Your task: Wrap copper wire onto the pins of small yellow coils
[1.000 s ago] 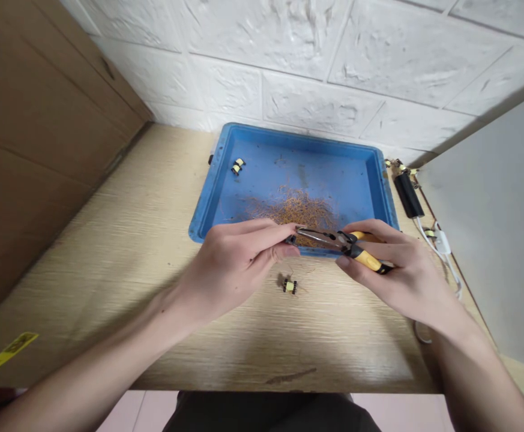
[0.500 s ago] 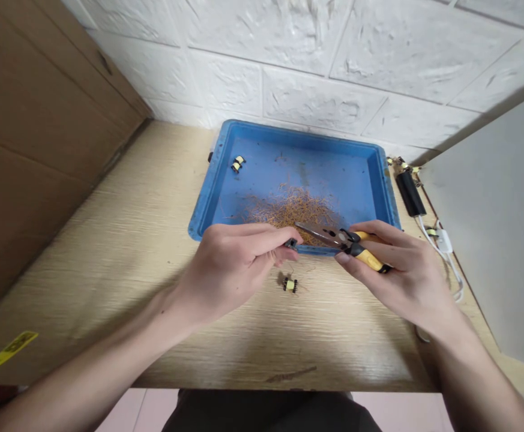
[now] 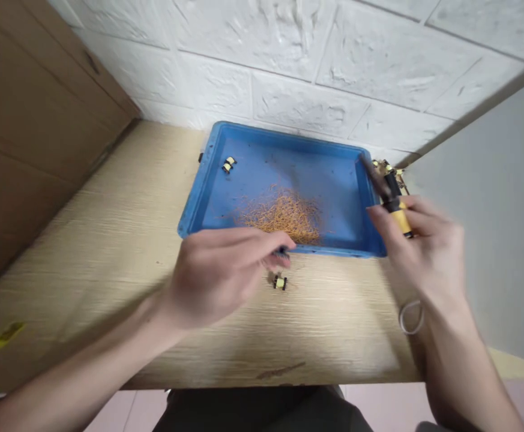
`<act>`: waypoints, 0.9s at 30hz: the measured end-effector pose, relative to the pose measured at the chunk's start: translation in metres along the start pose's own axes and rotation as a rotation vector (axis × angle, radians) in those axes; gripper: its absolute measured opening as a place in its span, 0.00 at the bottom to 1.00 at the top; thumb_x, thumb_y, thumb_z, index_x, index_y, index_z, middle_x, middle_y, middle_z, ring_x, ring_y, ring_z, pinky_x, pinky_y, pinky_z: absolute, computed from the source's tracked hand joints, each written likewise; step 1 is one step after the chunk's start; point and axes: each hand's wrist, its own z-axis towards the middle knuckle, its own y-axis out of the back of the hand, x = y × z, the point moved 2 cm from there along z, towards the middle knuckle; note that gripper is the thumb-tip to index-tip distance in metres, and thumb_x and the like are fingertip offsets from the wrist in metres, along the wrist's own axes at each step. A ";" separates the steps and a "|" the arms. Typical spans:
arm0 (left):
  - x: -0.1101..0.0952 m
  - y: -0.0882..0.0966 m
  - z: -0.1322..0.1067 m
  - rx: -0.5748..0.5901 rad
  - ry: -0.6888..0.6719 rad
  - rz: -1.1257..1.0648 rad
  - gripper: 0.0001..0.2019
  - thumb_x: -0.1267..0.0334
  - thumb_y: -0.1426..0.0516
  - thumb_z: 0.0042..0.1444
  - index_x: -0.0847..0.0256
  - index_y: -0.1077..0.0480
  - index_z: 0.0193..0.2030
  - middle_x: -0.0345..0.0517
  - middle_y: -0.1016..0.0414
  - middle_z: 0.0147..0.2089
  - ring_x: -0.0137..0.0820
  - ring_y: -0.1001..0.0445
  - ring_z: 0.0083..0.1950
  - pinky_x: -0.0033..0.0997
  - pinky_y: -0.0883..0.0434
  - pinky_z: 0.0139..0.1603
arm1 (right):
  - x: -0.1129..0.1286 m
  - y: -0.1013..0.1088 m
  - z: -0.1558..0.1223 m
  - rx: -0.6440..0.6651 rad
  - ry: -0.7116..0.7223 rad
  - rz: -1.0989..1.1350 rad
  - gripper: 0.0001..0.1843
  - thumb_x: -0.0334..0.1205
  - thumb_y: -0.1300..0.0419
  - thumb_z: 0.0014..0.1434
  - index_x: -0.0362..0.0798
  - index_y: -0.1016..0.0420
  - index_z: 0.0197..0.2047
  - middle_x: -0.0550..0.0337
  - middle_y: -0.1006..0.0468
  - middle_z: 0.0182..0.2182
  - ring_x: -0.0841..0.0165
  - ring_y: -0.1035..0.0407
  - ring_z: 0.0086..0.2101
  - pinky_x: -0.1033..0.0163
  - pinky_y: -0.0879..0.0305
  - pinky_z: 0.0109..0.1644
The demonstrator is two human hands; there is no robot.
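The left hand (image 3: 216, 270) pinches a small dark part (image 3: 282, 252) between thumb and fingers, by the near rim of the blue tray (image 3: 356, 252) — probably so that loose bits drop near the heap of copper-coloured wire (image 3: 289, 216) inside. The right hand (image 3: 433, 243) has its fingers closed around the pliers (image 3: 399, 217), whose tip is over the tray's right side; because of blur, I cannot tell if the jaws are parted. One yellow coil (image 3: 280, 282) lies on the table (image 3: 225, 354), perhaps for easy reach.
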 end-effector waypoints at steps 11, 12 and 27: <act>0.037 0.006 0.004 -0.189 0.414 -0.039 0.09 0.61 0.36 0.67 0.47 0.17 0.52 0.32 0.13 0.37 0.26 0.16 0.32 0.25 0.19 0.35 | 0.007 -0.014 -0.005 0.215 0.255 0.016 0.08 0.33 0.36 0.63 0.49 0.22 0.31 0.46 0.17 0.52 0.54 0.19 0.45 0.48 0.23 0.49; 0.040 0.007 0.004 -0.205 0.429 -0.043 0.10 0.60 0.35 0.67 0.49 0.17 0.53 0.34 0.13 0.37 0.26 0.16 0.31 0.24 0.19 0.34 | 0.006 -0.014 -0.005 0.221 0.262 0.014 0.08 0.32 0.36 0.63 0.48 0.22 0.31 0.45 0.18 0.53 0.53 0.19 0.47 0.46 0.23 0.51; 0.085 0.016 0.026 0.171 0.420 0.548 0.16 0.56 0.44 0.69 0.58 0.18 0.52 0.49 0.13 0.41 0.43 0.17 0.38 0.40 0.28 0.43 | -0.004 -0.028 -0.009 0.040 0.449 -0.438 0.05 0.30 0.35 0.64 0.46 0.17 0.36 0.40 0.25 0.67 0.36 0.33 0.66 0.27 0.34 0.66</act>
